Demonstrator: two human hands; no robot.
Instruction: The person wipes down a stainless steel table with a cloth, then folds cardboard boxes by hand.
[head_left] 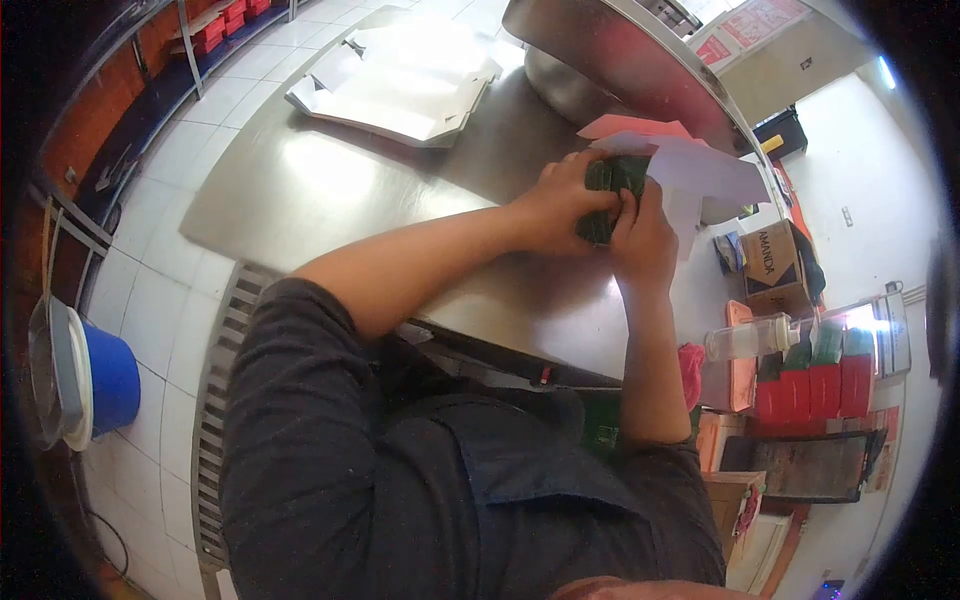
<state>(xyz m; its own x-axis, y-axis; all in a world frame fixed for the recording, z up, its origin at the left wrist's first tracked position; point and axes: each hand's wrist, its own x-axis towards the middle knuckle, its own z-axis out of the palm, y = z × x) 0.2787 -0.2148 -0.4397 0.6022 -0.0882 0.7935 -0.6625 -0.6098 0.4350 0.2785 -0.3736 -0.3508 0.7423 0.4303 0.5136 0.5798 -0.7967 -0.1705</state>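
Above the steel worktable (470,290), both hands are closed around a small dark green block-shaped packet (627,173) with a glossy surface. My left hand (553,208) grips its left side, thumb across the face turned to me. On the right side, my right hand (646,238) presses it with bent fingers. Fingers cover much of the packet, so I cannot tell what is in it. Just behind the hands lie pale lilac-white sheets (710,172) and a pink sheet (640,127).
Flat white cardboard pieces (400,85) lie on the table's far left. A large steel bowl (570,85) stands at the back. To the right are a clear jar (745,340), a brown carton (775,262) and red-and-green boxes (822,385). A blue bucket (112,380) is at the left.
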